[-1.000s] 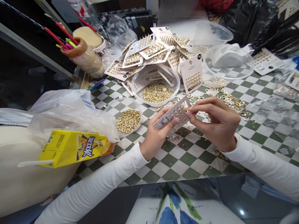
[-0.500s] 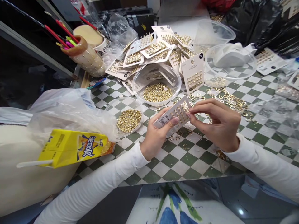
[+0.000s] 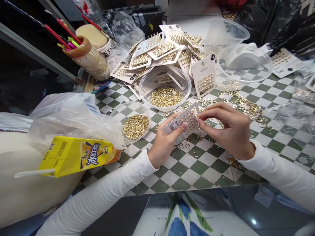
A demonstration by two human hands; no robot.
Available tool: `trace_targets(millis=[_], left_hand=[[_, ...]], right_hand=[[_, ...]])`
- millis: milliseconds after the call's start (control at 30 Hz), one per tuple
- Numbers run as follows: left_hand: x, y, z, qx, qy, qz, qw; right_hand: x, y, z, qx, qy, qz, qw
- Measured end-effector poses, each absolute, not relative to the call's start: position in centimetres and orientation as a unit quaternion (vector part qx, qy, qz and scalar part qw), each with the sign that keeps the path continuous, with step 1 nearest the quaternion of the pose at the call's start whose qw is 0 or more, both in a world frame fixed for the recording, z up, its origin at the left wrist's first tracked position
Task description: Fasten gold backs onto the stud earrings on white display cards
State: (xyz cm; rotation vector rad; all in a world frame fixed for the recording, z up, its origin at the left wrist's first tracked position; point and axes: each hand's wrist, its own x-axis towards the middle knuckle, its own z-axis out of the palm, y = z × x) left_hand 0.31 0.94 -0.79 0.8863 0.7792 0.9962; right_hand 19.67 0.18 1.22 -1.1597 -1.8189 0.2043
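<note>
My left hand [image 3: 165, 139] grips a white earring card [image 3: 177, 127] by its left end, thumb across the front. Rows of small gold pieces cover the card, and a printed price label shows near the thumb. Thumb and index finger of my right hand [image 3: 227, 127] are pinched together at the card's right edge; whatever lies between the fingertips is too small to make out. Just beyond the card stands a clear round tub [image 3: 189, 88] holding small gold pieces [image 3: 166, 96]. Left of my left hand lies a shallow clear dish [image 3: 117, 111] with a heap of gold pieces [image 3: 136, 126].
Filled earring cards [image 3: 162, 49] are piled behind the tub. Gold hooks [image 3: 246, 106] lie scattered to the right. Clear containers [image 3: 265, 70] stand at the back right. A yellow drink carton [image 3: 71, 155] and plastic bag [image 3: 73, 121] lie left, below a pen holder [image 3: 90, 60].
My right hand has shifted slightly left along the card's edge, still pinched. My left hand and the card stay nearly in place.
</note>
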Motion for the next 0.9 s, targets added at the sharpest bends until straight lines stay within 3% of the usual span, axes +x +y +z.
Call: trace_targets(millis=[233, 733, 800, 900], left_hand=[[0.2, 1.1, -1.2, 0.425, 0.348, 0.459, 0.698], [-0.3, 1.0, -0.2, 0.567, 0.345, 0.466, 0.586], [-0.4, 1.1, -0.4, 0.554, 0.362, 0.472, 0.582], [-0.4, 1.2, -0.7, 0.542, 0.371, 0.494, 0.570]], right_hand=[[19.7, 0.4, 1.0, -0.466, -0.746, 0.108, 0.463], [20.8, 0.5, 2.5, -0.441, -0.681, 0.333, 0.480], [21.3, 0.6, 2.9, -0.445, -0.695, 0.323, 0.463], [22.2, 0.9, 2.9, -0.429, -0.781, 0.265, 0.367]])
